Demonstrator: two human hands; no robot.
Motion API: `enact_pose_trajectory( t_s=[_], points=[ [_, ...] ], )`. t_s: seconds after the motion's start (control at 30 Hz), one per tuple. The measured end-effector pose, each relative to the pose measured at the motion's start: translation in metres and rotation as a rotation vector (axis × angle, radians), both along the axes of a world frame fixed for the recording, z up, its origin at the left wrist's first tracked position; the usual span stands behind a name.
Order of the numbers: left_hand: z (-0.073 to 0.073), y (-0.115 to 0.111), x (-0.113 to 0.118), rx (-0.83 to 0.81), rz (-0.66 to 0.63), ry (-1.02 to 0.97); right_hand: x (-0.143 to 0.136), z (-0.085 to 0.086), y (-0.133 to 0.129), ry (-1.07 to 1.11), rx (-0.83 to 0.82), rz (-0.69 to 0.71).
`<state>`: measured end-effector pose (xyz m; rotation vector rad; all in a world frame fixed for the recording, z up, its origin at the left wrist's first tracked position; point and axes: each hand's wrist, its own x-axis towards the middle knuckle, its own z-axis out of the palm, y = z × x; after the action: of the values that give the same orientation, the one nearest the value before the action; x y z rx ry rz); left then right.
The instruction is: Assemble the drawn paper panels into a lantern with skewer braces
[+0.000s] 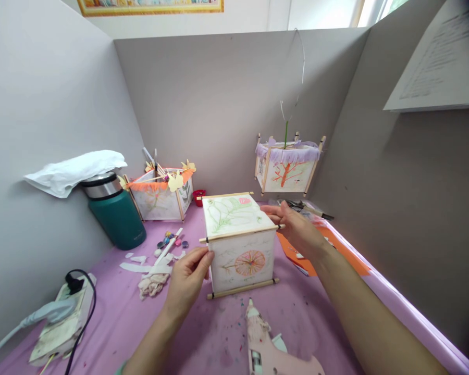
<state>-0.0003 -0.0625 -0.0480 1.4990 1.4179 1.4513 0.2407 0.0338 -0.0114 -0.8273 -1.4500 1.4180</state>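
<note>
A white paper box lantern (242,263) with thin wooden sticks along its edges lies on the purple tablecloth. An orange round drawing is on its front face, a green plant drawing on its top. My left hand (189,273) is at its left front edge, thumb and fingers pressed together on it. My right hand (295,226) reaches to its right rear side, fingers stretched toward the paper and partly hidden behind the box. A pink glue gun (271,344) lies in front of the box.
Behind stand a lantern with orange fringe (156,200) and one with purple fringe (287,172). Left are a green bottle (119,219), a power strip (62,323) and paper scraps (156,271). Orange sheets (344,252) and tools (305,207) lie right. Grey panels (226,114) surround the table.
</note>
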Motion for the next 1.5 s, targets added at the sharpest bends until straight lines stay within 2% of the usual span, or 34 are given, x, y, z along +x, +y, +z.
enact_pose_trajectory(
  t_s=[0.37,0.57,0.7,1.0,1.27,1.37,1.5],
  points=[
    [-0.009,0.006,-0.009,0.059,0.009,-0.095,0.006,0.000,0.002,-0.106,0.058,-0.098],
    [0.003,0.003,-0.005,0.084,-0.018,-0.188,0.020,0.005,-0.009,-0.301,0.147,-0.167],
    [0.010,-0.001,-0.003,0.085,0.028,-0.197,0.026,0.005,-0.014,-0.395,0.223,-0.172],
    [0.010,0.003,-0.004,0.086,0.123,-0.032,0.035,0.004,-0.011,-0.368,0.398,-0.120],
    [0.010,0.007,0.003,0.116,0.137,0.090,0.038,0.000,-0.014,-0.563,0.325,-0.024],
    [0.012,0.007,-0.001,0.224,0.150,0.224,0.030,-0.004,-0.016,-0.601,0.307,0.035],
    [0.025,0.009,-0.006,0.486,0.239,0.623,0.022,-0.008,-0.016,-0.631,0.294,0.021]
  ],
)
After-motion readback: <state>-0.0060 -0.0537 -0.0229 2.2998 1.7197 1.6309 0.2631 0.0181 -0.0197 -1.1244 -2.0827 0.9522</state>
